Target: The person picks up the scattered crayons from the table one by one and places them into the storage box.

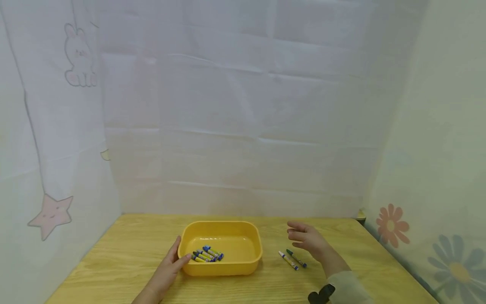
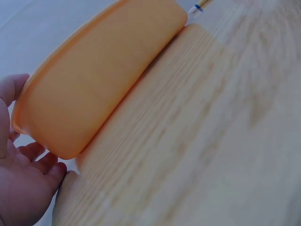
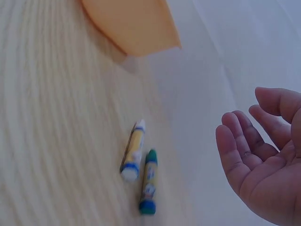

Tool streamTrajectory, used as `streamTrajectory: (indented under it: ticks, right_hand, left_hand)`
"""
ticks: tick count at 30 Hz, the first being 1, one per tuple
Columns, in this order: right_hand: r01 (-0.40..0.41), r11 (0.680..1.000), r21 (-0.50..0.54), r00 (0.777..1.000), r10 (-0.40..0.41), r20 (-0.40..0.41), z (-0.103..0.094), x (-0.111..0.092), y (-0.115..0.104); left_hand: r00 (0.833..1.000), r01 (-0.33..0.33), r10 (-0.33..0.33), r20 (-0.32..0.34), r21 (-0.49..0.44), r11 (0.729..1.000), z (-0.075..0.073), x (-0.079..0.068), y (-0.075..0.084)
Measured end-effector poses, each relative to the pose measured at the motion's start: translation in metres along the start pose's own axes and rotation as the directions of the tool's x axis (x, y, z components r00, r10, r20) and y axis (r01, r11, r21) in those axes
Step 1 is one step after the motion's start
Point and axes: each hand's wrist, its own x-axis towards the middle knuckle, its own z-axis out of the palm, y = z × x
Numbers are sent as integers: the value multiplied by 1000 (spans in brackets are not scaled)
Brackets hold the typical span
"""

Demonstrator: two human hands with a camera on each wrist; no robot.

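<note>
My left hand (image 1: pixel 166 269) holds a yellow plastic tub (image 1: pixel 228 269) by its left end, the thumb over the rim and the fingers against the outer wall. Inside the tub, at its left front, lie several crayons (image 1: pixel 206 254) with blue ends. To the right of the tub, a white-tipped crayon (image 1: pixel 288 260) and a green crayon (image 1: pixel 296 258) rest side by side on the table. Just above and beyond these two is my right hand (image 1: pixel 309 242), its fingers loosely bent and apart. The right wrist view shows nothing in this palm (image 3: pixel 268 179).
The wooden table (image 1: pixel 125 253) meets a pale hanging sheet (image 1: pixel 243 126) at the back. Printed cloth walls stand on both sides, with a pink star (image 1: pixel 51 215) at left and flowers (image 1: pixel 392 226) at right. A dark band (image 1: pixel 321 294) is around the right wrist.
</note>
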Motion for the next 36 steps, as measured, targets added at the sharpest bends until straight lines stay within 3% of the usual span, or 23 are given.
streamTrajectory:
  ticks: [8,13,24,30,36]
  right_hand:
    - [-94,995,-20,992,92,-83,-10,-13,33]
    - [-116,992,-52,986,109,-127,-10,-18,51]
    - [-175,972,-156,976,151,-159,-4,-23,61]
    - [-222,933,-284,955,149,-258,4,-20,62]
    - [-207,870,-447,955,82,-283,9,-16,63]
  left_hand:
    - [1000,15,-15,7,-3,1000,0,-1,3]
    - [1000,12,-12,-2,1,1000,0,-2,4]
    - [1000,22,-22,3,-11,1000,0,-2,4]
    - [999,33,-33,3,-4,999,0,-2,5]
    - [1000,27,-27,2,-15,1000,0,-2,4]
